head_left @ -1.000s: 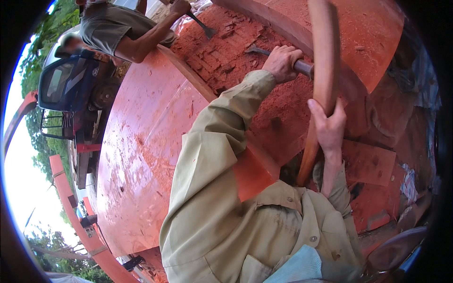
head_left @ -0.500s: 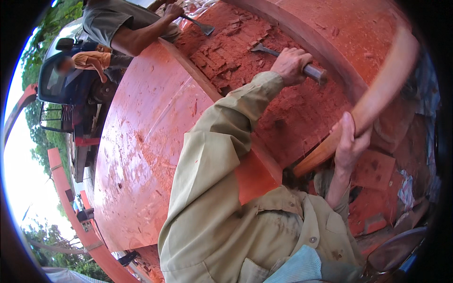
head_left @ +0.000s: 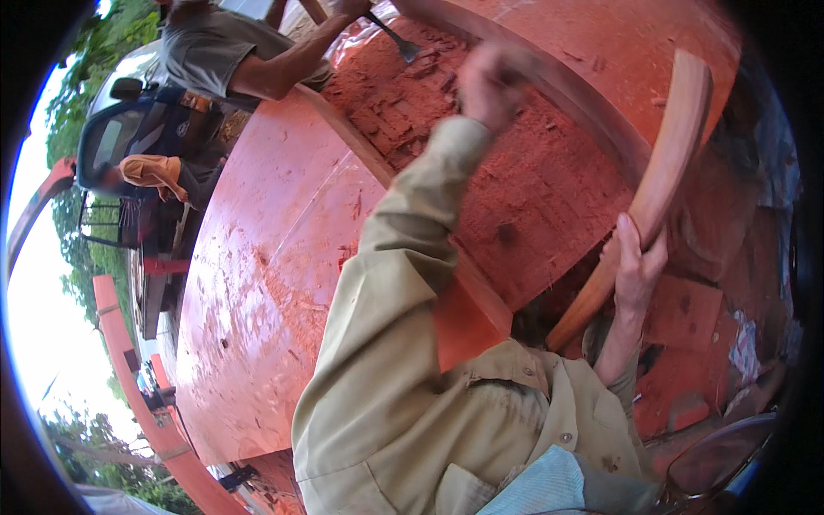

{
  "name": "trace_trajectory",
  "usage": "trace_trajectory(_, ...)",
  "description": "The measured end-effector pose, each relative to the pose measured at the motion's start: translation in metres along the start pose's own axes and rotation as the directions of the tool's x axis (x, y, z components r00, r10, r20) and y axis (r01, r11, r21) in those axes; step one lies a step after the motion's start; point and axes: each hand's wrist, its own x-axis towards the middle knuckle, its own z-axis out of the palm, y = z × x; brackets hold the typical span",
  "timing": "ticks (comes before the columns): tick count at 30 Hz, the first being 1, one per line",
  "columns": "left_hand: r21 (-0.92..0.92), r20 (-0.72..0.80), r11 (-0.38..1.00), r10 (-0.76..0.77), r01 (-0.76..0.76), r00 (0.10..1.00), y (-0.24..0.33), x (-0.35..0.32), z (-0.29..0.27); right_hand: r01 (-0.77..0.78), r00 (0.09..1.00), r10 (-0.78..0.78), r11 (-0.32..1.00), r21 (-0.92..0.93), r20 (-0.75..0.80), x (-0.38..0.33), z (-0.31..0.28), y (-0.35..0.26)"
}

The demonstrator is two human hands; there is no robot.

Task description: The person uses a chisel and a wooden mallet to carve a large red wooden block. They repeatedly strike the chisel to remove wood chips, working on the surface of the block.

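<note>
My left hand is raised over the rough, hollowed red wood surface, curled into a fist and smeared by motion. The chisel it grips is lost in the blur. At the right, my right hand is wrapped round a long, curved wooden club, thumb lying along it. The club leans with its broad end up and away and its narrow end near my body. Red chips and dust cover the hollow.
Across the hollow, a co-worker's arm holds a flat-bladed chisel. A broad smooth red wood face lies to the left. Farther left are another person, a dark truck and a curved red beam.
My left hand has moved up and left, away from where its chisel showed clearly. The club has steadied in my right hand. The co-worker's chisel has shifted slightly right.
</note>
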Motion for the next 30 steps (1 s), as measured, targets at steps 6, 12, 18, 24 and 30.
trace_trajectory(6, 0.338, 0.528, 0.907, 0.038, -0.252, 0.848, -0.005, -0.054, 0.049, -0.151, 0.988, 0.151, 0.988, -0.015, -0.021, -0.02, 0.004, -0.008)
trace_trajectory(12, 0.395, 0.588, 0.861, 0.031, -0.32, 0.808, -0.017, -0.05, 0.054, -0.14, 0.989, 0.141, 0.99, 0.032, -0.032, -0.026, -0.007, 0.004)
trace_trajectory(18, 0.407, 0.544, 0.855, 0.055, -0.321, 0.837, -0.028, -0.046, 0.052, -0.042, 0.993, 0.048, 0.997, 0.058, -0.108, -0.018, -0.016, -0.012)
trace_trajectory(24, 0.381, 0.583, 0.872, 0.031, -0.307, 0.812, -0.032, -0.033, 0.039, -0.142, 0.962, 0.145, 0.989, 0.029, -0.23, 0.005, 0.054, -0.05)
trace_trajectory(30, 0.392, 0.557, 0.876, 0.016, -0.279, 0.83, -0.035, -0.035, 0.039, 0.144, 0.988, -0.124, 0.958, -0.246, 0.097, 0.024, 0.065, -0.041)
